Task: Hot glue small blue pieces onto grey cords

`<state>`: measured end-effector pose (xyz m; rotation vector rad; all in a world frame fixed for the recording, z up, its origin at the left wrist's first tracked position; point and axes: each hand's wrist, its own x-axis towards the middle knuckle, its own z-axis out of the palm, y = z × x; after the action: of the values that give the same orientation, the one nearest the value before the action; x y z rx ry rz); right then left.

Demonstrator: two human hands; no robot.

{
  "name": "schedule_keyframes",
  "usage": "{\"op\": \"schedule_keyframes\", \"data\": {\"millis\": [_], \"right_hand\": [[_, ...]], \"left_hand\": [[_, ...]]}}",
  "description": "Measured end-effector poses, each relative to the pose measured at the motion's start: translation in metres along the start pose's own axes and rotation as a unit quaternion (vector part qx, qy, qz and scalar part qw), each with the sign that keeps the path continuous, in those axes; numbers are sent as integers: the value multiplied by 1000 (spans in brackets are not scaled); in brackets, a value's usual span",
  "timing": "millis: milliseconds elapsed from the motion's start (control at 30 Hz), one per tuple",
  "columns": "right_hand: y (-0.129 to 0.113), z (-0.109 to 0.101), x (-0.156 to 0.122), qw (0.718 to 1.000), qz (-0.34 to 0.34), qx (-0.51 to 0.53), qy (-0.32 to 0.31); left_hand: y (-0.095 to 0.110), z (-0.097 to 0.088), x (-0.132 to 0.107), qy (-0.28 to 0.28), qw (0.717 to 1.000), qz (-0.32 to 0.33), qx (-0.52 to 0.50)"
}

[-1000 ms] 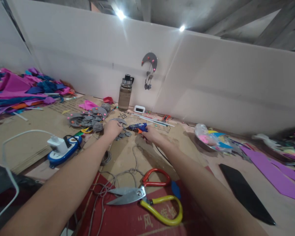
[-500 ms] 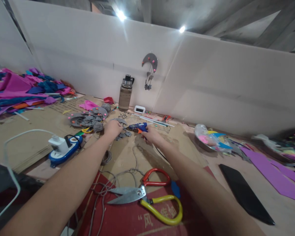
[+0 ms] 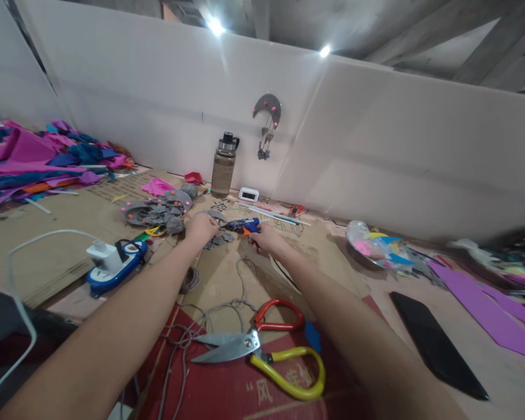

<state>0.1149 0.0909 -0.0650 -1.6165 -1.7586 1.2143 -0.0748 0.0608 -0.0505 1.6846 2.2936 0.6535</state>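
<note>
Both my arms reach far forward over the table. My right hand point(image 3: 265, 238) is closed round a blue glue gun point(image 3: 244, 224) whose nozzle points left. My left hand point(image 3: 201, 226) is closed on small grey felt pieces point(image 3: 221, 238) just left of the nozzle; its fingers are curled and partly hidden. A pile of grey felt shapes with pink dots point(image 3: 157, 213) lies to the left of that hand.
Scissors with red and yellow handles point(image 3: 262, 347) and grey cord point(image 3: 201, 318) lie near me. A blue power strip with white plug point(image 3: 114, 259) sits left, a water bottle point(image 3: 223, 165) at the wall, a black phone point(image 3: 437, 344) right, coloured felt heaps point(image 3: 30, 157) far left.
The right hand with the glue gun has shifted slightly left, toward the grey pieces. The left hand has stayed in place.
</note>
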Motion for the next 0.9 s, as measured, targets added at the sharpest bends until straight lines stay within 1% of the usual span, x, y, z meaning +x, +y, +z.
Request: {"op": "schedule_keyframes", "data": {"millis": [300, 567, 733, 800, 900], "right_hand": [[-10, -4, -13, 998, 14, 55, -15], [-7, -7, -12, 998, 10, 61, -13], [-11, -8, -19, 998, 18, 61, -6], [-13, -7, -21, 998, 23, 59, -4], [-14, -6, -20, 998, 32, 53, -3]], "left_hand": [[-1, 1, 2, 11, 1000, -2, 26], [-2, 1, 3, 14, 1000, 10, 14], [-5, -1, 5, 35, 999, 32, 0], [-8, 1, 8, 27, 998, 49, 4], [-12, 4, 13, -2, 997, 70, 18]]}}
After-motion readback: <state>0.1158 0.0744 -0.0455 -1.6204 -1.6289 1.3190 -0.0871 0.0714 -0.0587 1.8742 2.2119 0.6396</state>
